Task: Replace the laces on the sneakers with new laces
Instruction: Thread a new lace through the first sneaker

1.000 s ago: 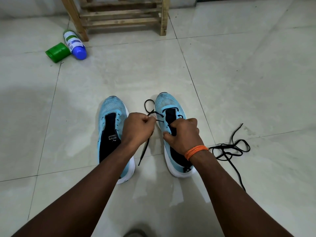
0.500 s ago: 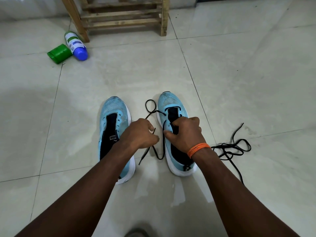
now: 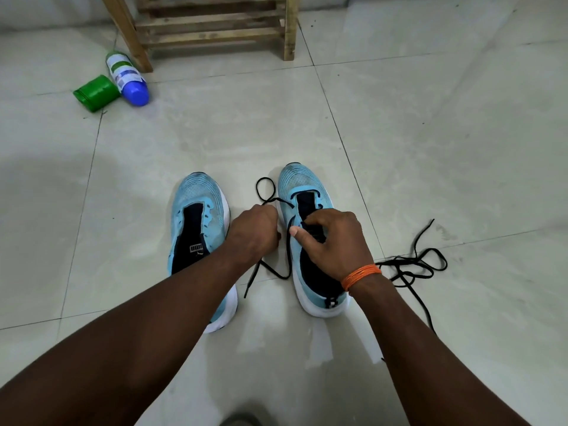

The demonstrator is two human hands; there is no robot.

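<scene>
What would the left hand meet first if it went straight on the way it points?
Probably the inner side of the right sneaker, just beyond the left hand, which grips the black lace; depth is unclear.

Both bare forearms reach forward from the lower corners and converge. The left hand (image 3: 253,233) is a knuckles-up fist closed round a lace (image 3: 252,279) (the cord leaves it above and below). The right hand (image 3: 333,241) arches over a shoe (image 3: 299,179), fingers curled into its opening, thumb (image 3: 295,231) stretched left against its side. An orange band (image 3: 361,275) circles the right wrist.
</scene>
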